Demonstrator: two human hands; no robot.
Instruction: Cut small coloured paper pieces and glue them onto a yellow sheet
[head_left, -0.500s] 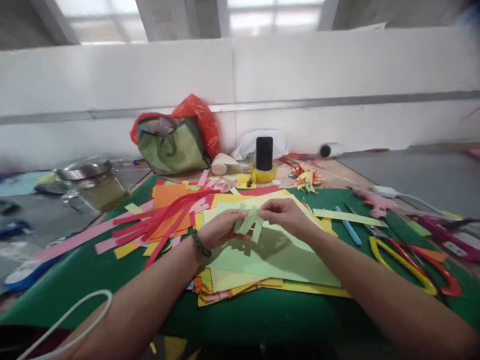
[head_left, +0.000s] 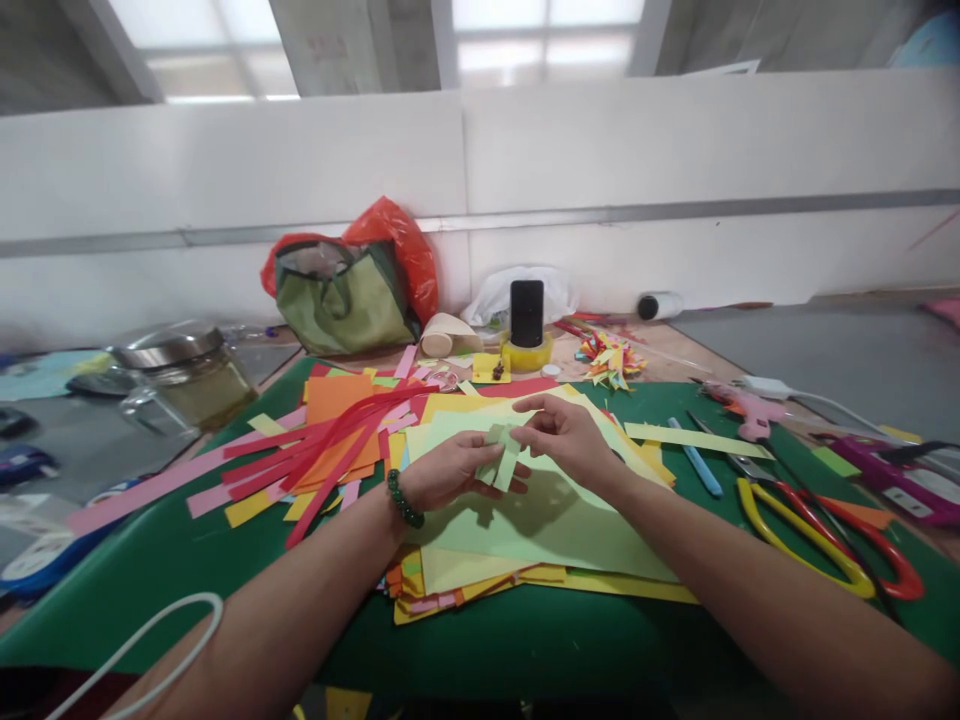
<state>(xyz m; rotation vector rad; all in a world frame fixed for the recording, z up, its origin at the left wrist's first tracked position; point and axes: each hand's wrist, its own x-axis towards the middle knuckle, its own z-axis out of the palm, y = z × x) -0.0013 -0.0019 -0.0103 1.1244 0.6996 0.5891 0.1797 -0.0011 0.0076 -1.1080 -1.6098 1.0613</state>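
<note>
You appear to be partway through working the crossed pale green strips [head_left: 504, 462], which sit between your two hands above the pale green sheet [head_left: 570, 535]. Your left hand [head_left: 441, 472] clamps them, thumb on top, fingers beneath. Your right hand [head_left: 566, 437] curls in from the other side, thumb and forefinger at the strips' upper edge; whether they pinch, I cannot tell. The next move probably calls for a steady left hold and a light right touch.
</note>
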